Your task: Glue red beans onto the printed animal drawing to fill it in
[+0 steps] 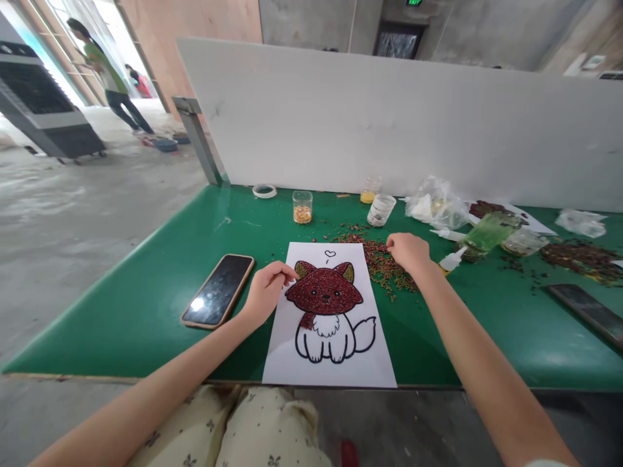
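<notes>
On the paper [282, 363], head [325, 288] filled, body [325, 344] bare; left hand [267, 292] curled at its left, right hand [409, 251] bunched by seeds [378, 259] rightward, grips unclear.

On your tabletop [141, 305] you have two sheets of paper [325, 347] [538, 226], two loose heaps of seeds [382, 263] [581, 261] and two phones [218, 290] [586, 312]. Your see-through containers [302, 211] [370, 196] [381, 213] [491, 233] [524, 242] number five, counting the green-tinted one, with one white ring [265, 195] recorded. You also have two clear plastic bags [433, 204] [581, 222] and what appear to be two white-nozzled bottles [451, 261] [448, 235], the latter count uncertain amid the clutter.
</notes>
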`<state>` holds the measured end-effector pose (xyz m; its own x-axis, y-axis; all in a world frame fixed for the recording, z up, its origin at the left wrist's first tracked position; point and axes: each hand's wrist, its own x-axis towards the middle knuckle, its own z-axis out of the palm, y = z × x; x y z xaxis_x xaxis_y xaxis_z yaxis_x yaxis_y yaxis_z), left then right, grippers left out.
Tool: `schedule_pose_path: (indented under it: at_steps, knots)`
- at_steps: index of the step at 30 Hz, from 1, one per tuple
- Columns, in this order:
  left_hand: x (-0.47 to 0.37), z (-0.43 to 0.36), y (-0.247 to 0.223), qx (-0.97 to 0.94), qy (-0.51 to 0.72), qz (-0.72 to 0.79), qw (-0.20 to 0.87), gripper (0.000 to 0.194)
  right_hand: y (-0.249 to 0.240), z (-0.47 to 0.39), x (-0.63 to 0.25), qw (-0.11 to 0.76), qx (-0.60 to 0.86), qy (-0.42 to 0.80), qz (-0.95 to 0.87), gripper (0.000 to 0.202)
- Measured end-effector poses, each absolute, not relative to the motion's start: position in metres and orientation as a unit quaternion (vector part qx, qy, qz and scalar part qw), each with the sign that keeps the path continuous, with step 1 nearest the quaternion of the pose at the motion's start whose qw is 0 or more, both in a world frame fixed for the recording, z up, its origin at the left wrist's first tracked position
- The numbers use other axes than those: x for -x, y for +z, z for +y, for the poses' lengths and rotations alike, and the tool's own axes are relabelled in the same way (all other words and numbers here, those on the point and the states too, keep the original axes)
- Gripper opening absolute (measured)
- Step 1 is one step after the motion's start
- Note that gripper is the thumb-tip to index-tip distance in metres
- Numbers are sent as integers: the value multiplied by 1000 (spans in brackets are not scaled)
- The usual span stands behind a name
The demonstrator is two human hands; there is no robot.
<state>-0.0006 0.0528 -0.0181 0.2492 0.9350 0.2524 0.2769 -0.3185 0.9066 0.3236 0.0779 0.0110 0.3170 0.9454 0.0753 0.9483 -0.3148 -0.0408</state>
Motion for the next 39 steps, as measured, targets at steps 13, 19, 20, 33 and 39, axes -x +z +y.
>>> schedule_pose_path:
  at_steps: [13, 19, 20, 33, 39]
  knots:
    - [1, 46, -15, -708, 414, 417, 391, 27, -39, 117, -335, 175, 714, -64, -675, 34]
    - [1, 44, -14, -715, 412, 405, 394, 26, -47, 113, -340, 177, 656, -19, -734, 50]
    - [1, 44, -15, -714, 412, 406, 394, 26, -45, 110, -340, 179, 657, -18, -732, 50]
    - [0, 45, -23, -717, 403, 407, 399, 29, -39, 104, -334, 175, 664, -32, -726, 55]
    - [-2, 44, -25, -724, 393, 402, 400, 30, -40, 103, -336, 172, 657, -35, -733, 54]
